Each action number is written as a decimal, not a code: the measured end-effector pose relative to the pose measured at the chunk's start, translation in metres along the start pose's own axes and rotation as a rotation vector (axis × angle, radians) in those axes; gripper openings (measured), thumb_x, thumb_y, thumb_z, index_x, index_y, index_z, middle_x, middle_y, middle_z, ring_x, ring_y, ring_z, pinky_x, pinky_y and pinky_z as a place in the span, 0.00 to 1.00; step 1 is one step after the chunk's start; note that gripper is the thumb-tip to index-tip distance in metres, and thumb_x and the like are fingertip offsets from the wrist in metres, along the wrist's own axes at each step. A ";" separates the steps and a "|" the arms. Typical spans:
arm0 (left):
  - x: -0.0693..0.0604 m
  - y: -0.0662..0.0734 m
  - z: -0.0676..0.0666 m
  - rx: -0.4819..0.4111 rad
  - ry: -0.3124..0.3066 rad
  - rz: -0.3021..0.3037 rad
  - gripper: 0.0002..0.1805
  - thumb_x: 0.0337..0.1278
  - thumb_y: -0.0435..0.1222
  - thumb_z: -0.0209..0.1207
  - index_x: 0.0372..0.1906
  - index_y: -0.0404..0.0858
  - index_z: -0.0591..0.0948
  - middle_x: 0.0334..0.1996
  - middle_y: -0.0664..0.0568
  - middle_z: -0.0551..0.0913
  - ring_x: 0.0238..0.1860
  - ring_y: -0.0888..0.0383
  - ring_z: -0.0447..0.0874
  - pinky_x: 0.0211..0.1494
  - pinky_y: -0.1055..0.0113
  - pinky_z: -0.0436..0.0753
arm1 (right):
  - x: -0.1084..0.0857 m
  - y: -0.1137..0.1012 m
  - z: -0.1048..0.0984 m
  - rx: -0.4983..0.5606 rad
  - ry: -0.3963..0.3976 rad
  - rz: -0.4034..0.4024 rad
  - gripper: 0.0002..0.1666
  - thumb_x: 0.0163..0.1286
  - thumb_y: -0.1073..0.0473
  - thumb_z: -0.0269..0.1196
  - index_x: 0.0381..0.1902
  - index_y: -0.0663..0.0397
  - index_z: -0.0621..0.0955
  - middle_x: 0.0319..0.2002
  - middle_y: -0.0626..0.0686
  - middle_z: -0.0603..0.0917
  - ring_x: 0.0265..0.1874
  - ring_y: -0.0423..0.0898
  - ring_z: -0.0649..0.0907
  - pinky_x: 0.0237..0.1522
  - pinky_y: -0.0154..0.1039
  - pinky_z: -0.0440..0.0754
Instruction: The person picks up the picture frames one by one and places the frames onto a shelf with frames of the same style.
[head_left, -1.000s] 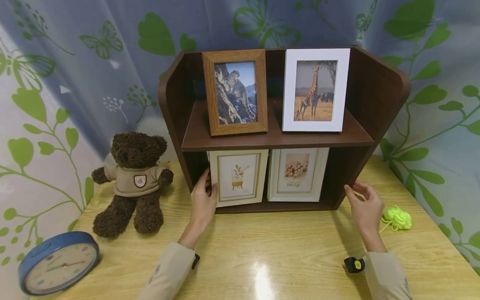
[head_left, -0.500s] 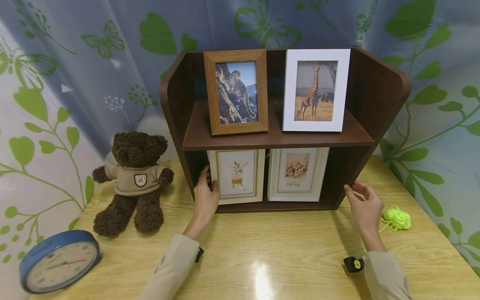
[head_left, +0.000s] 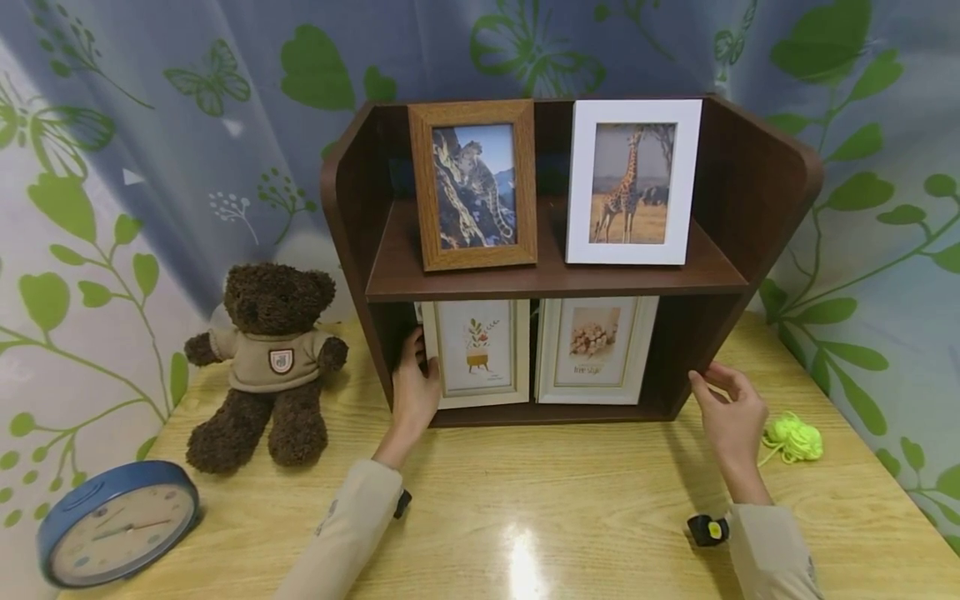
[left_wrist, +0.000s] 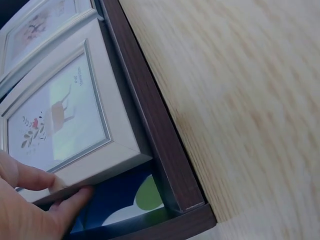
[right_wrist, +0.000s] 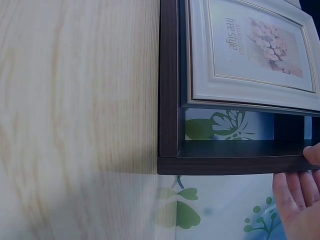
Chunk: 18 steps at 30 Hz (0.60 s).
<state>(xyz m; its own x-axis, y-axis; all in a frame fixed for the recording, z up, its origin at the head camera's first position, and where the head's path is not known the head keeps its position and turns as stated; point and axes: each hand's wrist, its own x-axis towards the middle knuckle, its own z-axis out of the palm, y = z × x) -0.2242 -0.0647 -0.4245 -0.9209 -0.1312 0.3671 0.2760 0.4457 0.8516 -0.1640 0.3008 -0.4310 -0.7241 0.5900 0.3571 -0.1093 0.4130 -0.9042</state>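
My left hand [head_left: 415, 387] holds the left edge of a cream picture frame [head_left: 522, 354] with a potted-plant print, in the lower compartment of the dark brown shelf [head_left: 555, 283]. In the left wrist view the thumb lies on the front of that frame [left_wrist: 112, 125] and a finger is against its side. To its right stands another cream frame [head_left: 551, 358] with a flower picture. My right hand [head_left: 731, 417] grips the shelf's right side panel near the bottom. In the right wrist view its thumb is on the inner side and its fingers on the outer side.
A wooden frame [head_left: 422, 192] and a white frame [head_left: 581, 183] stand on the upper shelf. Left of the shelf sits a brown teddy bear [head_left: 273, 358], with a blue clock [head_left: 120, 525] nearer. Yellow-green yarn [head_left: 793, 437] lies at the right. Behind hangs a patterned curtain [head_left: 420, 50].
My left hand has moved slightly right and inward, and the cream frame with the plant print has shifted a little deeper into the compartment. The right hand has stayed in place.
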 end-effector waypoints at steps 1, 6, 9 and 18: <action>0.001 -0.001 0.000 -0.003 0.001 -0.004 0.26 0.63 0.24 0.51 0.66 0.27 0.63 0.55 0.27 0.73 0.53 0.35 0.77 0.48 0.46 0.82 | 0.000 0.000 0.000 0.004 -0.002 0.002 0.14 0.61 0.61 0.67 0.43 0.64 0.82 0.29 0.26 0.77 0.30 0.22 0.79 0.36 0.14 0.76; 0.003 -0.003 0.002 -0.022 0.002 -0.022 0.26 0.64 0.25 0.51 0.67 0.30 0.63 0.56 0.29 0.73 0.54 0.36 0.76 0.51 0.46 0.80 | 0.001 0.000 -0.001 -0.006 -0.015 -0.005 0.16 0.62 0.62 0.66 0.45 0.68 0.81 0.29 0.24 0.76 0.31 0.21 0.78 0.37 0.14 0.75; 0.004 -0.005 0.002 -0.026 0.000 -0.014 0.26 0.65 0.26 0.50 0.67 0.31 0.63 0.57 0.31 0.72 0.54 0.36 0.75 0.51 0.45 0.80 | 0.001 0.001 -0.001 -0.011 -0.018 -0.001 0.17 0.62 0.63 0.66 0.46 0.69 0.80 0.29 0.25 0.75 0.32 0.21 0.77 0.37 0.13 0.75; 0.004 -0.007 0.003 -0.035 -0.016 -0.006 0.26 0.66 0.26 0.50 0.68 0.31 0.62 0.58 0.31 0.71 0.55 0.36 0.74 0.52 0.45 0.79 | 0.000 -0.001 -0.001 -0.012 -0.022 -0.001 0.17 0.62 0.62 0.66 0.46 0.69 0.80 0.30 0.26 0.76 0.32 0.21 0.77 0.37 0.14 0.75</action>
<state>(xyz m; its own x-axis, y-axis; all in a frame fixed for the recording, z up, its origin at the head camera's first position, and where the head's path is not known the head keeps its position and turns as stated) -0.2309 -0.0655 -0.4298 -0.9267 -0.1198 0.3561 0.2795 0.4136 0.8665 -0.1627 0.3012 -0.4300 -0.7390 0.5742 0.3522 -0.1014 0.4221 -0.9009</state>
